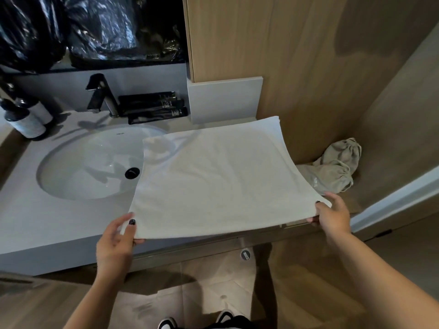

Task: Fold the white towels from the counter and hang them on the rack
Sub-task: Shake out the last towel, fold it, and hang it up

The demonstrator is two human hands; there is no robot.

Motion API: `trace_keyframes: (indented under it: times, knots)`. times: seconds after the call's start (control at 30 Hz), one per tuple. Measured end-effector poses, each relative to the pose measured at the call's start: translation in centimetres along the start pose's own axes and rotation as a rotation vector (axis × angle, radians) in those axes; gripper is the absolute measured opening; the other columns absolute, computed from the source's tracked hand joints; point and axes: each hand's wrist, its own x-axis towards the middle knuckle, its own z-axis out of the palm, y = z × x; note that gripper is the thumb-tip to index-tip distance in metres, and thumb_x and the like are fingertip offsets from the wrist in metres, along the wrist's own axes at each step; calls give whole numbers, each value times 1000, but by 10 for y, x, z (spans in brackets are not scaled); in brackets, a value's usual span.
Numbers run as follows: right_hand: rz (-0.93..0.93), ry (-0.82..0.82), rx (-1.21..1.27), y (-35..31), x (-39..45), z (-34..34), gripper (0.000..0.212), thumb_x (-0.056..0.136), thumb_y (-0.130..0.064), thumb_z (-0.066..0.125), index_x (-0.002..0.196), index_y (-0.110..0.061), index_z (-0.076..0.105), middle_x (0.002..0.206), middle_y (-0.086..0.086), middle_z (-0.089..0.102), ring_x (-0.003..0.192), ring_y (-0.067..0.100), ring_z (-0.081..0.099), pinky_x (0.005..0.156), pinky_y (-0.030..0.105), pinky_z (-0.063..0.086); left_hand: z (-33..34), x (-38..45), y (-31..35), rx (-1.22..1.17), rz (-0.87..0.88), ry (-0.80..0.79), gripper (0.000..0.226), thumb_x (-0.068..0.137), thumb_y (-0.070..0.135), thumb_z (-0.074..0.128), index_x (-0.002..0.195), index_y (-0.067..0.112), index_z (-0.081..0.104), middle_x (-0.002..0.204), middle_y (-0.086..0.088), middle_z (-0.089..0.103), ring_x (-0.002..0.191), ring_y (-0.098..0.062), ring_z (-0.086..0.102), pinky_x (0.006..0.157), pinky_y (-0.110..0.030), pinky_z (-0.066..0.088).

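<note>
A white towel (213, 176) lies spread flat over the right part of the grey counter (28, 219), its left edge overhanging the sink (90, 162). My left hand (116, 243) pinches the towel's near left corner, thumb on top. My right hand (332, 214) pinches the near right corner at the counter's front edge. The towel looks doubled, with layered edges showing at the far right corner. No rack is in view.
A black faucet (99, 96) stands behind the sink, with black sachets (152, 105) beside it and two dark bottles (26, 119) at the far left. Beige drawstring bags (332, 167) lie on the wooden ledge to the right. Wood panels rise behind.
</note>
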Motion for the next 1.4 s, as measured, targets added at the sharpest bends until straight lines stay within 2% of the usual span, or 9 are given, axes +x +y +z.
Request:
trace_keyframes:
  times: [0.1, 0.2, 0.37, 0.57, 0.7, 0.8, 0.9, 0.97, 1.4]
  knots:
    - [-96, -135, -47, -16, 1, -12, 21, 98, -9, 52, 102, -20, 70, 109, 19, 66, 72, 32, 69, 55, 29, 58, -16, 9, 17, 57, 56, -204, 17, 96, 13, 60, 104, 24, 69, 90, -5, 71, 66, -5, 67, 67, -24, 53]
    - [-93, -301, -71, -33, 7, -25, 23, 97, -3, 50, 99, -11, 72, 113, 19, 66, 92, 35, 69, 80, 42, 58, -28, 20, 28, 86, 88, -393, 35, 82, -1, 74, 110, 20, 69, 92, -6, 75, 81, -15, 72, 69, -13, 55]
    - [-313, -483, -468, -63, -3, -43, 28, 85, 3, 67, 104, -17, 69, 106, 8, 68, 100, 23, 64, 94, 43, 53, -36, 36, 35, 303, 233, -342, 33, 82, -3, 74, 91, 29, 73, 74, 4, 74, 68, -1, 69, 67, -17, 54]
    - [-372, -415, -334, -77, -3, -57, 13, 78, -1, 74, 90, -6, 71, 90, 26, 72, 94, 42, 67, 89, 50, 52, -46, 39, 32, 271, 339, -157, 11, 88, 15, 72, 86, 26, 71, 80, 3, 65, 76, -11, 58, 61, -8, 39]
    - [-555, -284, -466, -73, -2, -63, 9, 84, -18, 73, 77, -22, 72, 71, 9, 69, 74, 28, 65, 67, 27, 51, -43, 37, 34, 191, 398, -100, 15, 85, 12, 74, 87, 26, 71, 109, 4, 55, 101, -10, 54, 84, -12, 38]
    - [-597, -127, -520, -81, -2, -57, 7, 82, -13, 77, 84, -19, 73, 87, 8, 57, 80, 14, 53, 68, 13, 38, -38, 42, 42, 117, 423, -103, 17, 91, 14, 68, 94, 31, 70, 103, 13, 65, 93, -2, 59, 77, -15, 44]
    - [-572, -73, -466, -96, 0, -41, 5, 83, -13, 76, 87, -14, 72, 98, 7, 60, 92, 18, 54, 80, 33, 42, -29, 58, 55, 74, 417, -94, 10, 95, 18, 62, 88, 22, 66, 70, 11, 62, 64, -4, 53, 56, -13, 37]
    - [-515, -68, -389, -108, -1, -27, 3, 88, -15, 70, 90, -14, 70, 92, 9, 65, 83, 23, 57, 70, 36, 43, -20, 74, 65, 60, 453, -74, 13, 97, 18, 59, 84, 17, 63, 68, 2, 61, 60, -7, 52, 51, -13, 35]
    - [-360, 190, -296, -136, 45, 78, 24, 91, -31, 66, 97, -10, 58, 94, 11, 60, 85, 29, 59, 62, 33, 45, 63, 224, 66, -84, 262, -51, 27, 98, 39, 55, 80, 20, 58, 71, -4, 60, 71, -27, 53, 69, -37, 43]
